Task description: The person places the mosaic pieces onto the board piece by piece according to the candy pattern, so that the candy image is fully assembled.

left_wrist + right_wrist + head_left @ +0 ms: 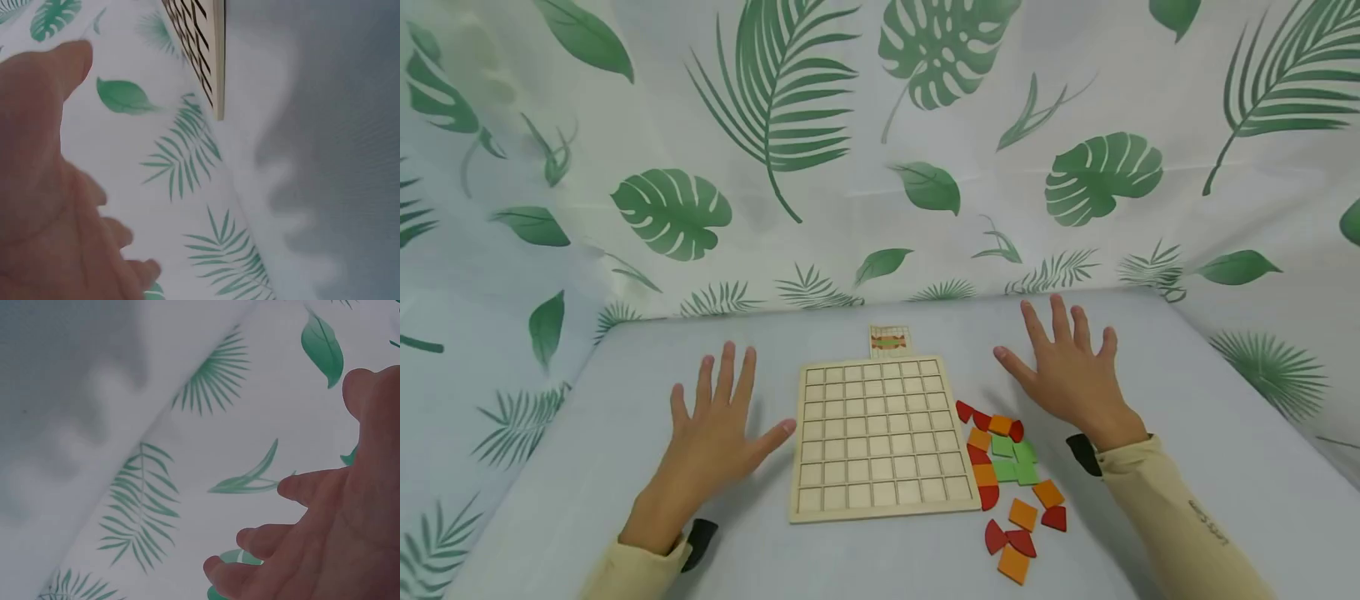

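A pale wooden grid board (886, 435) lies on the table in the head view, its squares bare. My left hand (711, 433) hovers to the left of it, fingers spread, thumb pointing at the board's edge and holding nothing. On the other side, my right hand (1071, 379) is spread above the table, beyond the loose pieces and holding nothing. Those pieces lie right of the board: orange squares (1022, 514), green squares (1004, 472) and red quarter-circles (1054, 518). In the left wrist view the board's edge (219, 62) shows beyond the left hand (62, 187).
A small pattern card (890, 341) with a red, orange and green design lies against the board's far edge. Behind the table (737, 558) hangs a white curtain (835, 225) with green leaf prints, which also runs along both sides.
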Motion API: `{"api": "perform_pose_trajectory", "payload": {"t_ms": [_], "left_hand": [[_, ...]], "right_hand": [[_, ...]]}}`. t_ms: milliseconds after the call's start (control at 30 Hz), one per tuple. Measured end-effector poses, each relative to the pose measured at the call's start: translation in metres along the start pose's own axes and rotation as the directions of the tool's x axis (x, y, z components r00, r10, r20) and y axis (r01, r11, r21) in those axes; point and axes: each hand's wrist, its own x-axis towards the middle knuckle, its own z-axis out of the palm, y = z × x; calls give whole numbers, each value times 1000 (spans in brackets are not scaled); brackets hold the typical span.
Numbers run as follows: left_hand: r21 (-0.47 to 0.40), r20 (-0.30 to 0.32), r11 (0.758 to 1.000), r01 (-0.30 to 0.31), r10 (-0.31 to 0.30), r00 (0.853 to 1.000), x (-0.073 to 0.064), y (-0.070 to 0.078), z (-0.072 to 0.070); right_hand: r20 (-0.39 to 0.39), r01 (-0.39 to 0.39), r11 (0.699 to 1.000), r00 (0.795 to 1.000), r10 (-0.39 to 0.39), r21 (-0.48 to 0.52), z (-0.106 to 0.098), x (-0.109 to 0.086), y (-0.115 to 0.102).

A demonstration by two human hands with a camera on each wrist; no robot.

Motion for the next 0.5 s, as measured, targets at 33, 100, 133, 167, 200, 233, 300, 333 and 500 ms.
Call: {"api": "perform_pose_trajectory", "payload": {"t_ms": [33,100,133,167,200,233,300,333,500], "left_hand": [[-18,33,1000,-8,9,999,-2,2,1],[-53,99,998,-32,37,994,-6,6,4],[-65,132,997,-46,54,990,-8,8,5],[-72,165,995,-62,73,984,-10,9,7],[-81,198,994,-78,92,976,-11,10,9],[-92,236,992,-87,106,966,-13,11,11],[-109,313,990,-86,117,942,-16,10,16],[-110,346,990,-83,116,931,-18,10,18],[-104,418,993,-62,100,903,-18,8,30]], "right_hand": [[-1,-4,1000,1000,4,1,-1,0,3],[7,-14,1000,1000,14,5,-3,-1,6],[18,-19,1000,1000,19,10,-3,-1,8],[33,-23,1000,999,22,17,-3,-1,8],[50,-26,999,998,25,25,-3,-1,7],[65,-27,999,998,25,34,-3,-1,6],[92,-21,999,996,17,46,-3,0,4],[97,-14,998,995,8,55,-3,0,3],[61,73,995,995,-77,74,-7,0,2]]}}
